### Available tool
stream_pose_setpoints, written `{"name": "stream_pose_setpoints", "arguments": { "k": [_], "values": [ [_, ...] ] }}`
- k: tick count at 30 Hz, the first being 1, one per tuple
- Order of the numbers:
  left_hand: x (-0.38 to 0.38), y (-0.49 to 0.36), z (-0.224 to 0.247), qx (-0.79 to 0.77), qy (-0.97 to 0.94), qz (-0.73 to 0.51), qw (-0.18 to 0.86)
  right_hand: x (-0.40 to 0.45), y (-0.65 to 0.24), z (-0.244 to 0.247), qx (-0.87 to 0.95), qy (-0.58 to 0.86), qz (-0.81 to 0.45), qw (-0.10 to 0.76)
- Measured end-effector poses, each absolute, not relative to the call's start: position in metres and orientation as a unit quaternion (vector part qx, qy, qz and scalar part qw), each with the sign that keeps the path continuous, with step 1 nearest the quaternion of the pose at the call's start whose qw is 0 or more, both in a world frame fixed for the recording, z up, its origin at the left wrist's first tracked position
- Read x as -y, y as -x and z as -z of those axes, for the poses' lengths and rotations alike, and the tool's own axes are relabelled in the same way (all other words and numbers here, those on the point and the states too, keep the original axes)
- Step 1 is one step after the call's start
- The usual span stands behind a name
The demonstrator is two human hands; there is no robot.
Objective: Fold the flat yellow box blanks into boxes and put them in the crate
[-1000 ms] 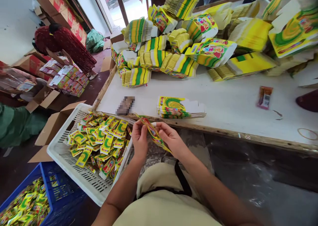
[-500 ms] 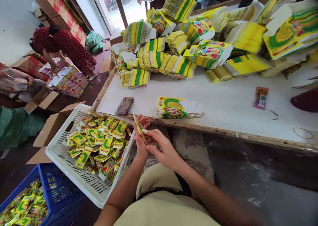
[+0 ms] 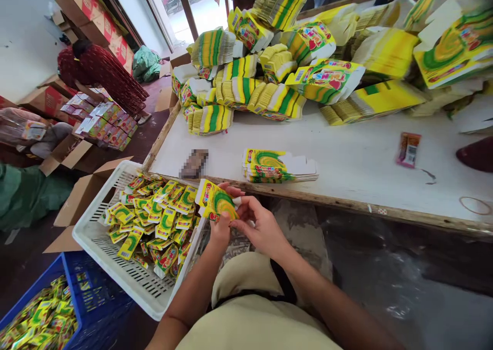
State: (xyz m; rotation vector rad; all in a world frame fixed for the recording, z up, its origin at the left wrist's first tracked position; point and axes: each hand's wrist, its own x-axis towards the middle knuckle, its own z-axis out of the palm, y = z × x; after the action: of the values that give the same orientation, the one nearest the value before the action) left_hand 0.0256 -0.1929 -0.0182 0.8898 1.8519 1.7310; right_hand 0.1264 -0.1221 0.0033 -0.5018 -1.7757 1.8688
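Observation:
Over the right rim of a white plastic basket (image 3: pixel 156 309), a small yellow-green carton (image 3: pixel 215 202) is held with its printed face up. My left hand (image 3: pixel 221 232) grips it from below, thumb lying across the print. At the carton's right end, the fingers of my right hand (image 3: pixel 262 227) are pinched around its edge, and a white tip shows by the forefinger. Many filled-looking cartons (image 3: pixel 165 221) lie heaped in the basket. On the table just beyond my hands rests a stack of flat cartons (image 3: pixel 265 165).
Bundles of flat cartons (image 3: pixel 246 88) are piled along the back of the white table (image 3: pixel 358 160). A small sachet (image 3: pixel 409 150) and a rubber band (image 3: pixel 474 205) lie to the right. A blue crate (image 3: pixel 73 298) stands lower left. A person in red (image 3: pixel 103 73) bends over boxes.
The carton has turned from edge-on to face-up and tips leftward. My right hand has shifted slightly right along with it. The person in red has moved a little.

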Motion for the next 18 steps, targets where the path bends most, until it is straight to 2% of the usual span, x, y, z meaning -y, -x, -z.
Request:
{"name": "stream_pose_setpoints", "arguments": {
  "k": [5,9,14,18],
  "values": [
    [0.191,-0.023,0.008,-0.567,-0.289,-0.746,0.195,0.125,-0.126,-0.005,0.662,0.123,-0.7,0.24],
    [0.189,-0.023,0.007,-0.621,-0.273,-0.721,0.143,0.118,-0.121,0.002,0.66,0.166,-0.684,0.262],
    [0.189,-0.025,0.017,-0.617,-0.24,-0.732,0.161,0.096,-0.118,0.008,0.607,0.21,-0.7,0.311],
    [0.192,-0.012,0.018,-0.631,-0.216,-0.722,0.182,0.084,-0.124,0.012,0.647,0.203,-0.656,0.332]
  ]
}}
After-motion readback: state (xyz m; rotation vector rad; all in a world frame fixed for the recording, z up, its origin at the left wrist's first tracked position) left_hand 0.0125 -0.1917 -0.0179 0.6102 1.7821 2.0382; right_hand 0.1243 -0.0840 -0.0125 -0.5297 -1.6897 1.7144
